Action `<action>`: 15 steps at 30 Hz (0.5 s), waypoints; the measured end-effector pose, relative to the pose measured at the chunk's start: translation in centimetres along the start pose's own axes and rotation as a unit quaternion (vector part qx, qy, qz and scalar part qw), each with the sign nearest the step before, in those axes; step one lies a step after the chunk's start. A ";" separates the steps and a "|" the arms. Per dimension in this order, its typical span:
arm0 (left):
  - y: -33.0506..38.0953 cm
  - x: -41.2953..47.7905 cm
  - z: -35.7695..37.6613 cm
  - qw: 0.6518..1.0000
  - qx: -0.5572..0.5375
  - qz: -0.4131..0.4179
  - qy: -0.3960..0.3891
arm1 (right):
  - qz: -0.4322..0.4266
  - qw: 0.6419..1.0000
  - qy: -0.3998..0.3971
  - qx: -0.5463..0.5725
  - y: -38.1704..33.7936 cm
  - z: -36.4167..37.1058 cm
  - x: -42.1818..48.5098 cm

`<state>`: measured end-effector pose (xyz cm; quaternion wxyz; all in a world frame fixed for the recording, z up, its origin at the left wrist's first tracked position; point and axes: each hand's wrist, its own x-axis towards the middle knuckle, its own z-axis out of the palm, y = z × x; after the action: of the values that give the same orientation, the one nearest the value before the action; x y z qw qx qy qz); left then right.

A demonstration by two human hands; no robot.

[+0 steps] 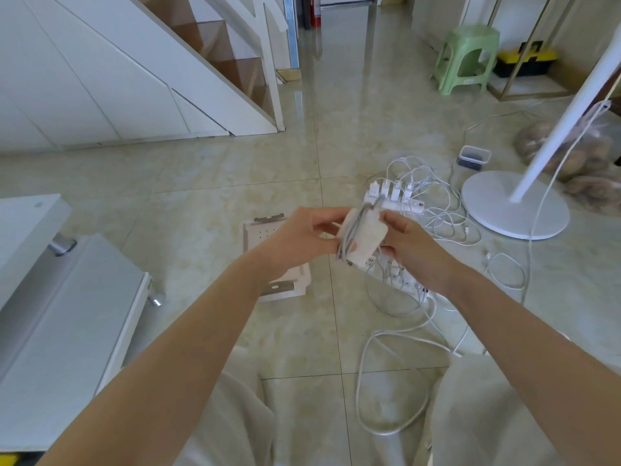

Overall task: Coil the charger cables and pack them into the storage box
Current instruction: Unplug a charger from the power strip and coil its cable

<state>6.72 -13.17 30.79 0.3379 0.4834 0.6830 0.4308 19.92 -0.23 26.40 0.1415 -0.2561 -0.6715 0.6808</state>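
Both hands hold a white charger brick point(364, 235) up over the floor, with its grey cable wound around it. My left hand point(302, 238) grips the brick's left side. My right hand point(408, 245) pinches its right edge. Below and behind them lie white power strips point(400, 200) with several plugged-in chargers and a tangle of loose white cables point(437, 216). A long white cable loop point(386, 381) lies on the tiles between my knees. A small clear storage box point(472, 159) with a dark rim stands further back on the right.
A white flat perforated panel point(265, 235) lies on the floor under my left hand. A white fan base point(514, 203) stands at right, a white cabinet point(60, 314) at left. A green stool point(467, 58) and a staircase point(215, 62) are farther off.
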 end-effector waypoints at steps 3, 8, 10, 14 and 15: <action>-0.2 0.2 -0.1 0.994 -0.103 -0.032 0.027 | -0.007 0.999 0.022 -0.030 0.5 1.3 -0.1; -0.9 0.7 0.7 0.962 -0.255 -0.091 0.031 | -0.011 0.992 0.021 -0.125 1.0 2.1 -0.2; -1.1 0.9 0.9 0.953 -0.285 -0.094 0.031 | -0.012 0.989 0.021 -0.146 1.0 2.3 -0.1; -1.4 1.5 0.5 0.924 -0.346 -0.126 0.108 | -0.032 0.973 0.005 -0.229 1.2 2.9 0.0; -1.7 1.7 0.3 0.912 -0.360 -0.141 0.135 | -0.036 0.965 0.006 -0.258 1.3 3.0 -0.1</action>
<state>5.87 -11.73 29.05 0.4511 0.1646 0.5816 0.6566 18.57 -2.89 25.05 0.0985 -0.2637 -0.8323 0.4776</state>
